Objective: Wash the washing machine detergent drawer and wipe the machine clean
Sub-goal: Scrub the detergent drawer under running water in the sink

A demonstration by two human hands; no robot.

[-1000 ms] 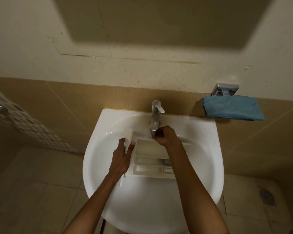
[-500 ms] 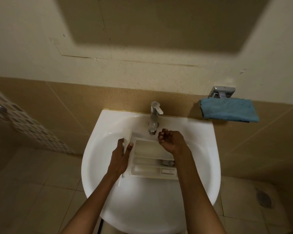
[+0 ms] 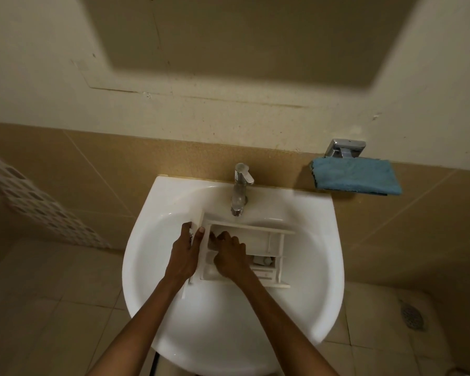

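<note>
The left hand (image 3: 186,253) grips the drawer (image 3: 255,240) by its end in the sink (image 3: 174,191). The right hand (image 3: 228,256) curls inside a compartment, and I cannot tell what it grasps. Hard rubbing could twist the wet drawer loose.

glossy sink (image 3: 296,308), shiny metal tap (image 3: 240,191), fluffy towel (image 3: 356,177)

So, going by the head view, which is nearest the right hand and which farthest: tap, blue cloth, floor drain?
1. Tap, just beyond the right hand, at the back of the sink.
2. Blue cloth, on the wall holder to the right.
3. Floor drain, down on the floor, far right.
</note>
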